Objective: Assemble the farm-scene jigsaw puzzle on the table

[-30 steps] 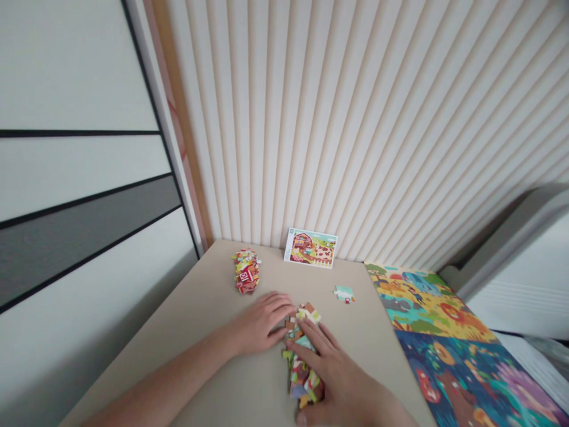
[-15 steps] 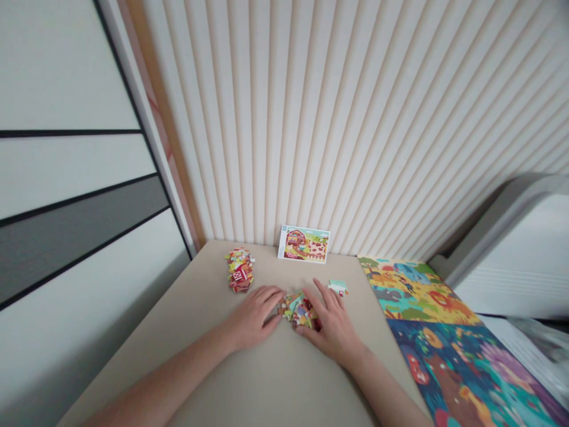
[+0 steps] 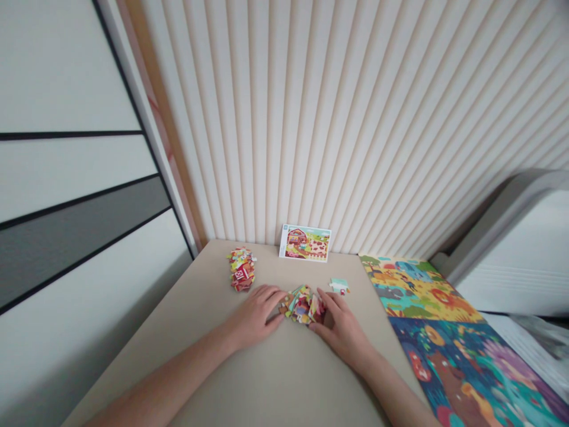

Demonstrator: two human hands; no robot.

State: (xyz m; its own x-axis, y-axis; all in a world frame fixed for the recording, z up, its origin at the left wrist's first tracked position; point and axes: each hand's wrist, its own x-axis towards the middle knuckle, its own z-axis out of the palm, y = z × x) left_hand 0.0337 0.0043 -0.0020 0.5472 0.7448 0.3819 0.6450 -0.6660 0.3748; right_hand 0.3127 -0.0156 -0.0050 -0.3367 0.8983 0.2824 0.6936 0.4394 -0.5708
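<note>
Where beige desk (image 3: 284,379) meets ribbed cream wall panel (image 3: 311,118), large colourful animal-print mat (image 3: 438,338) lying along right edge; glossy farm picture card with red barn (image 3: 304,242) propped upright at far edge. Left hand (image 3: 255,317) and right hand (image 3: 342,329) open, cupped either side of loose multicoloured cardboard puzzle-piece pile (image 3: 302,305), fingers touching it, nothing gripped. Tall red-and-yellow puzzle-piece heap (image 3: 242,270) near far edge, left of pile; small mint-and-white joined pieces (image 3: 339,286) just beyond right hand.

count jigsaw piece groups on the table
3: a stack far left, a pile between left hand and right hand, a small cluster right; hands may hide more
</note>
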